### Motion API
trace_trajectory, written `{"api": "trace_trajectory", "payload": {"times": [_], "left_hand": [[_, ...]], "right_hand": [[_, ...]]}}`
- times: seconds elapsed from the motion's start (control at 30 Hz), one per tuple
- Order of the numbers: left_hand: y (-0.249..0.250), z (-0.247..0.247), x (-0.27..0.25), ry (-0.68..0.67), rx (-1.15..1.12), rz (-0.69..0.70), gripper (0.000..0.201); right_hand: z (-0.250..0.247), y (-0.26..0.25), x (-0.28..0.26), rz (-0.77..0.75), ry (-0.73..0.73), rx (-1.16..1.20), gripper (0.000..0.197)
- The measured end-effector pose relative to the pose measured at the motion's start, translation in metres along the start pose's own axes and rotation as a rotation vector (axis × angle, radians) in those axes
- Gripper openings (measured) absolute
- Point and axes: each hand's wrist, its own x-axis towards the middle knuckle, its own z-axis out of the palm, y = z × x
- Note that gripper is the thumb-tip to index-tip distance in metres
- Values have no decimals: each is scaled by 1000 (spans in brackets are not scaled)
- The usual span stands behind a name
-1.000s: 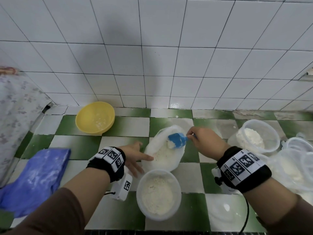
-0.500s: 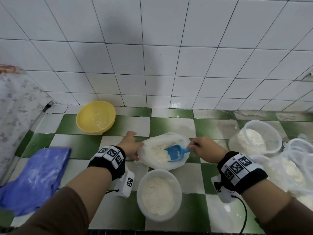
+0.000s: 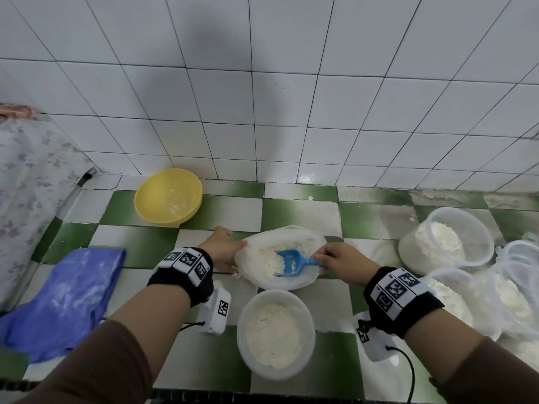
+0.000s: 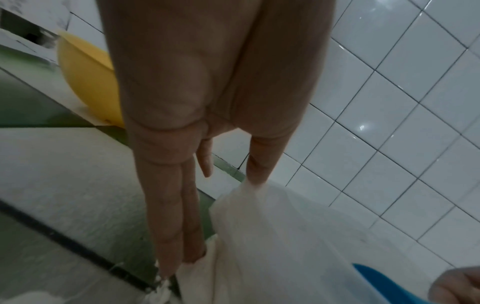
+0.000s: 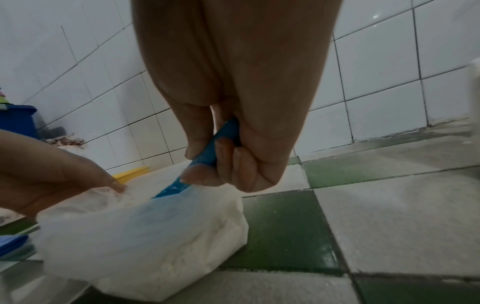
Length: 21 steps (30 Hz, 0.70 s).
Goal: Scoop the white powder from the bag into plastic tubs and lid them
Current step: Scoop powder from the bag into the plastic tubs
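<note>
On the green-and-white checked counter, our left hand pinches the left rim of the open bag of white powder, while our right hand grips the blue scoop, its blade down in the powder.

Checkered counter: bag, tubs, bowl, cloth.

Your bag sits mid-tabletop with the scoop inside it. A tub stands just before the bag, a bowl behind-left, a cloth far left, more tubs right.
</note>
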Motion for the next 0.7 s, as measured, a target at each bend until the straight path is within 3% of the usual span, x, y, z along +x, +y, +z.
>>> {"api": "trace_trajectory", "payload": {"times": [0.3, 0.5, 0.7], "left_hand": [[8, 14, -2, -33, 35, 73, 49], [11, 23, -6, -84, 72, 109, 53], [5, 16, -13, -50, 65, 126, 62]], "right_hand": [[10, -10, 1, 6, -15, 56, 21], [16, -9, 0, 31, 5, 85, 17], [17, -8, -4, 54, 46, 129, 17]]}}
